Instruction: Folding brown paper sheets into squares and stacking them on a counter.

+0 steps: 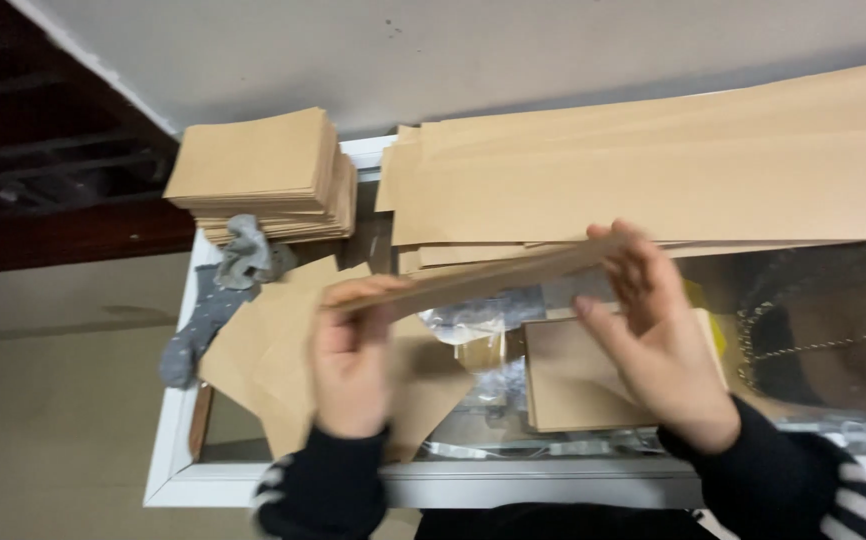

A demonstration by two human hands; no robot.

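Note:
My left hand (348, 355) and my right hand (658, 330) hold a long brown paper strip (493, 278) between them, seen nearly edge-on and tilted up to the right. The left hand grips its left end, the right hand's fingers pinch its right end. Under the hands lie loose brown paper pieces (273, 350) and a small stack of brown envelopes (578, 375). A clear plastic packet (473, 325) lies between them on the glass-topped table (168, 440).
A tall stack of brown envelopes (263, 175) stands at the table's back left. Long brown paper sheets (673, 170) lie across the back. Grey socks (213, 300) lie at the left edge. A grey floor lies to the left.

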